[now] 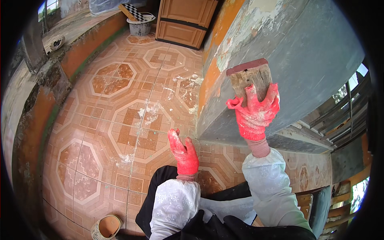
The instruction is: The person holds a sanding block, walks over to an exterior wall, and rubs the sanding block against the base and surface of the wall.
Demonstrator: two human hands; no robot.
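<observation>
My right hand point(256, 115), in a pink-red work glove dusted with white, grips a worn wooden block point(252, 81). A dark red strip, which looks like sandpaper, covers the block's far edge point(247, 66). The block is held at the grey-coated wall point(300, 60); whether it touches the wall I cannot tell. Orange paint and flaking white patches point(237, 39) show along the wall's left part. My left hand point(184, 154), gloved the same way, is empty above the tiled floor, its fingers apart and slightly curled.
White residue point(150, 114) marks the patterned floor tiles point(99, 117). At the far end, a bucket point(140, 27) with a checkered-faced board stands beside a wooden cabinet point(181, 22). A low orange wall point(87, 49) borders the left. A slipper point(106, 226) lies at lower left; louvred slats point(342, 111) are at right.
</observation>
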